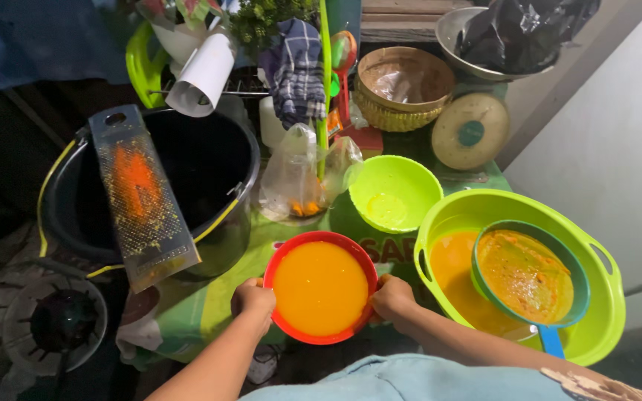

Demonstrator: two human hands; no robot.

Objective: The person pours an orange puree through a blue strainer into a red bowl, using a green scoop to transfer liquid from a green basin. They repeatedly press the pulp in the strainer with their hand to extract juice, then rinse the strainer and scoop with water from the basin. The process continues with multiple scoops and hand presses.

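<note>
A red bowl (288, 252) full of smooth orange liquid sits low in the middle of the head view. My left hand (253, 299) grips its left rim and my right hand (392, 296) grips its right rim. To the right stands a large lime-green basin (603, 312) holding orange liquid, with a blue-handled strainer (551, 338) of orange pulp resting inside it. A small lime-green bowl (394, 191) with a little yellowish residue is just behind the red bowl.
A black bucket (209, 160) with a yellow handle stands at left, a metal grater (141, 197) stained orange leaning across its rim. Clear plastic bags (295, 178), a checked cloth (296, 70), a woven basket (403, 89), a kitchen scale (472, 130) and a burner (53, 323) crowd around.
</note>
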